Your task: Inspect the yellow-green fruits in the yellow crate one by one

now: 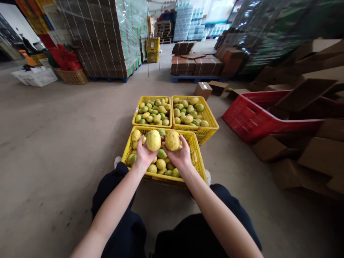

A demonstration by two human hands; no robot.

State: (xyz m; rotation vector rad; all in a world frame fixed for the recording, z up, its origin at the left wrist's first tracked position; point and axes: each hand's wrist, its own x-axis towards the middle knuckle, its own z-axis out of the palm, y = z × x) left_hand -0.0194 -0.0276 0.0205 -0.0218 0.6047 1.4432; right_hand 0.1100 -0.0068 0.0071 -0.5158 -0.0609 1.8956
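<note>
My left hand (pixel 144 156) holds a smooth yellow fruit (pixel 153 140), its fingers curled round the underside. In my right hand (pixel 180 156) lies a bumpier yellow fruit (pixel 172 141). Both hands are side by side above the near yellow crate (pixel 199 161), which contains many yellow and green fruits. Two more yellow crates stand directly behind it: a back left crate (pixel 133 118) and a back right crate (pixel 211 123), each with similar fruits inside.
To the right, a red crate (pixel 242 120) sits among cardboard boxes (pixel 317 154). Farther back are a small carton (pixel 203 90), flattened cardboard on a blue pallet (pixel 185 79) and a wrapped stack (pixel 99 39). My legs flank the near crate.
</note>
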